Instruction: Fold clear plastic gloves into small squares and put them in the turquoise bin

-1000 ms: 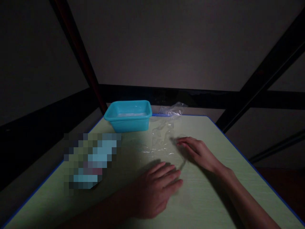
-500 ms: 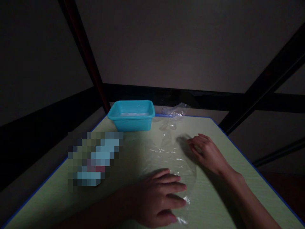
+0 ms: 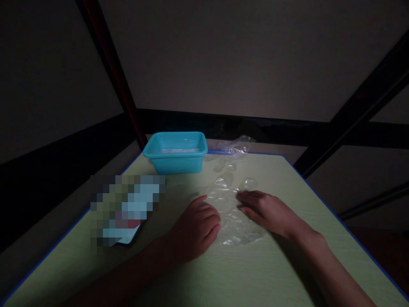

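Observation:
A clear plastic bag (image 3: 236, 228) lies crumpled on the pale green table, between my two hands. My left hand (image 3: 198, 228) is at the bag's left side, its fingers curled and pressed together; whether they pinch the film is hidden. On the right, my right hand (image 3: 266, 211) rests on the bag with its fingers stretched out flat and close together, pointing left. More clear plastic (image 3: 238, 147) reaches the far edge of the table, beyond both hands.
A turquoise basin (image 3: 177, 164) with something whitish inside stands at the far left of the table (image 3: 223, 281). Nearer on the left lies a flat object (image 3: 129, 234), mostly pixelated. A wall rises behind the blue table edge.
My left hand has moved away from me, and its spread fingers have curled. The near part of the bag has gone up the table and bunched. My right hand has come left onto it.

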